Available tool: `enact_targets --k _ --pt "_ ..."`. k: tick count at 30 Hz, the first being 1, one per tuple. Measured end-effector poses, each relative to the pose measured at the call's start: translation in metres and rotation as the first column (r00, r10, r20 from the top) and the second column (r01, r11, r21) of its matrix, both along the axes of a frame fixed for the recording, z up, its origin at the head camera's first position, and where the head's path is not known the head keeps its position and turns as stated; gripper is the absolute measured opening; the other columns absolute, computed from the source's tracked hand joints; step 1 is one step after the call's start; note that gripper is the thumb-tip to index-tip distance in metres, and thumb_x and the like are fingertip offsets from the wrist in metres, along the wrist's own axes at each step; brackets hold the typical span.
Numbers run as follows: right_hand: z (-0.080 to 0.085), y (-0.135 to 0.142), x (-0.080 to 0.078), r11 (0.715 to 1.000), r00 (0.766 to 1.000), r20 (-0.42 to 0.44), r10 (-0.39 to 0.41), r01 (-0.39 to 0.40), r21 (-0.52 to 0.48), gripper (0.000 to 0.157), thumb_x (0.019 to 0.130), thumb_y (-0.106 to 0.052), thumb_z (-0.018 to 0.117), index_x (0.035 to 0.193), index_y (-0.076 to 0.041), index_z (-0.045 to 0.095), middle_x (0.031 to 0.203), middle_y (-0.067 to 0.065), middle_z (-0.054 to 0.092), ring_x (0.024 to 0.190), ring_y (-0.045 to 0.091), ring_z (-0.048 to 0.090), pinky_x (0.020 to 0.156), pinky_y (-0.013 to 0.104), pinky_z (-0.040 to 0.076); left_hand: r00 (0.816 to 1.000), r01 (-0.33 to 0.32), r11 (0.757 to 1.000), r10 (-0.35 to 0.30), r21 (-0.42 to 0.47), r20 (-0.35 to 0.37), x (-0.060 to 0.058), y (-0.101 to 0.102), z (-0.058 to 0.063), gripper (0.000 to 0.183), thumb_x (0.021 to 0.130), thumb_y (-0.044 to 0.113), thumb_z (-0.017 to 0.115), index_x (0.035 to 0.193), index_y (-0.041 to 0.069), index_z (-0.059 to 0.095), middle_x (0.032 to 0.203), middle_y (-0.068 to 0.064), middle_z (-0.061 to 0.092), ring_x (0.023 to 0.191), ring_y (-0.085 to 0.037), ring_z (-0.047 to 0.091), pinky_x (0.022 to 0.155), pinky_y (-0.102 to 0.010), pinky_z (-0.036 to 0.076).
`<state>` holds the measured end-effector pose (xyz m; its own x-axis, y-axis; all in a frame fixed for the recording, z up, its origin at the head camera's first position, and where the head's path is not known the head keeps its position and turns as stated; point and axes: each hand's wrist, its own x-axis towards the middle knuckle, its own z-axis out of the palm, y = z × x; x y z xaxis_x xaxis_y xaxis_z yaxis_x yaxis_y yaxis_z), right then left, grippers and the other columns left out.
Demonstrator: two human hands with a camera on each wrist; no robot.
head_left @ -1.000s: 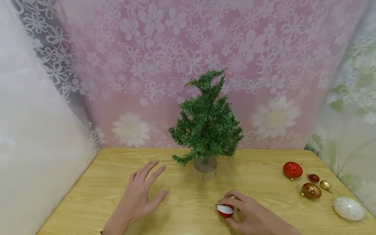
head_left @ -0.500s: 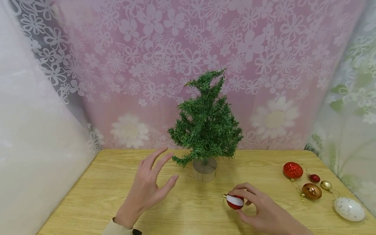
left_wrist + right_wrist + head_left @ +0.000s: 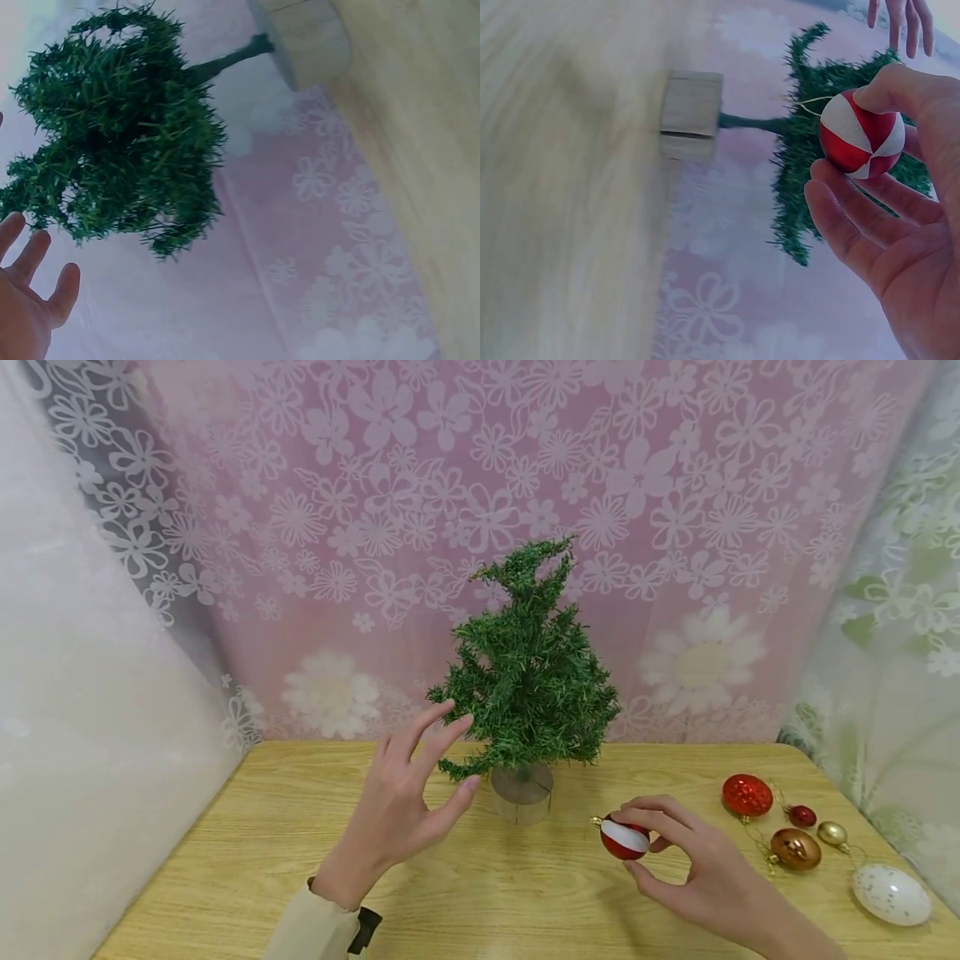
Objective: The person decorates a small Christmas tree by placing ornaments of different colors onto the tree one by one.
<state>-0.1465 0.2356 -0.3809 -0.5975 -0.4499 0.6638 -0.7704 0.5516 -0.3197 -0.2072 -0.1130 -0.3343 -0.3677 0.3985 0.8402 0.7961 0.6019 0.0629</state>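
My right hand pinches a red and white Christmas bauble between thumb and fingers, above the table to the right of the tree's base. In the right wrist view the bauble shows white and red panels and a thin gold hanging loop. A small artificial Christmas tree stands upright on a round wooden base. My left hand, fingers spread and holding nothing, is at the tree's lower left branches; whether it touches them I cannot tell. The left wrist view shows this hand near the branches.
At the table's right lie a red bauble, a small dark red one, a copper one, a small gold one and a white speckled one. Floral curtains hang behind the wooden table.
My right hand has lifted the red and white bauble and carried it forward and to the right. My left hand has moved forward and right, up to the tree's branches.
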Motion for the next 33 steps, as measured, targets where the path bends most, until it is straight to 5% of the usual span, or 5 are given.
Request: enact_targets --k 7,11,14,24,33 --pt "0.010 0.005 -0.002 0.999 0.999 -0.046 0.008 -0.010 -0.050 0.071 0.063 0.008 0.090 0.127 -0.012 0.068 0.125 0.003 0.064 0.105 -0.002 0.060 0.074 0.009 0.051 1.000 -0.019 0.998 0.020 -0.067 0.018 -0.005 0.007 0.014 0.060 0.099 0.043 0.063 0.152 0.017 0.050 0.152 -0.014 0.051 0.137 -0.029 0.051 0.101 -0.054 0.045" --pt "0.017 0.007 -0.003 0.998 0.997 -0.081 0.014 -0.020 -0.067 0.043 0.088 -0.024 0.082 0.127 -0.011 0.068 0.126 0.003 0.064 0.106 -0.003 0.060 0.075 0.008 0.051 0.999 -0.035 0.994 0.038 -0.103 0.035 -0.006 0.011 0.017 0.063 0.097 0.041 0.067 0.153 0.018 0.049 0.149 -0.012 0.054 0.128 -0.027 0.055 0.101 -0.053 0.045" --pt "0.023 0.008 -0.003 0.998 0.995 -0.098 0.014 -0.020 -0.065 0.040 0.095 -0.035 0.072 0.127 -0.011 0.068 0.126 0.002 0.065 0.105 -0.004 0.061 0.076 0.008 0.051 0.998 -0.048 0.992 0.053 -0.116 0.042 -0.007 0.013 0.019 0.066 0.094 0.038 0.071 0.153 0.017 0.049 0.143 -0.011 0.057 0.117 -0.025 0.057 0.097 -0.050 0.046" --pt "0.041 0.003 -0.002 0.999 0.995 -0.099 0.005 -0.010 -0.052 0.064 0.068 0.004 0.087 0.127 -0.010 0.069 0.126 0.004 0.066 0.103 -0.003 0.062 0.079 0.008 0.051 0.995 -0.068 0.987 0.078 -0.147 0.062 -0.008 0.018 0.019 0.063 0.093 0.035 0.073 0.149 0.015 0.054 0.132 -0.008 0.059 0.108 -0.021 0.056 0.100 -0.048 0.045" --pt "0.047 0.002 -0.008 0.993 0.988 -0.143 0.051 -0.065 -0.094 0.043 0.095 -0.035 0.071 0.127 -0.006 0.069 0.125 0.007 0.066 0.107 -0.001 0.063 0.079 0.008 0.051 0.992 -0.097 0.982 0.108 -0.162 0.066 -0.007 0.018 0.018 0.066 0.094 0.038 0.072 0.152 0.015 0.051 0.126 -0.009 0.059 0.107 -0.023 0.057 0.096 -0.046 0.045"
